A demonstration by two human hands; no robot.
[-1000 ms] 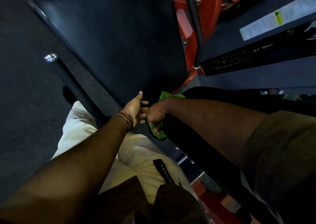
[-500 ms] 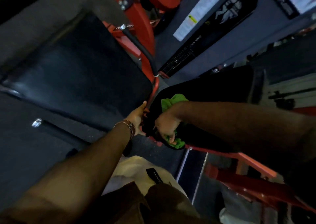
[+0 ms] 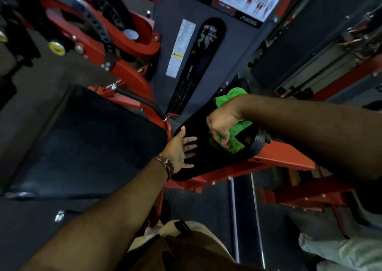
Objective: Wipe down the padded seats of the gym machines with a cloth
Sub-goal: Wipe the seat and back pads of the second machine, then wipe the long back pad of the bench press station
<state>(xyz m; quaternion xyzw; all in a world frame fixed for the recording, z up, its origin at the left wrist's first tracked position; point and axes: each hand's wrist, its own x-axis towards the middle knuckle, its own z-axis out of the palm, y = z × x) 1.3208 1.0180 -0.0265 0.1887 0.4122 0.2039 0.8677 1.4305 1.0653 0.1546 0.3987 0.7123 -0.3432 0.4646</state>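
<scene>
Large black pad [image 3: 86, 138] seen at frame left, left hand [image 3: 180, 151] laid flat with fingers spread on the black padded seat [image 3: 198, 167] at center, green cloth [image 3: 234, 140] bunched in curled right hand [image 3: 222, 125] fingers, pressed onto the seat.

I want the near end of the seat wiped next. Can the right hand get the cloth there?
Probably yes. The right hand grips the cloth on the seat already; only the left hand, resting flat on the near end, lies in the way.
</scene>
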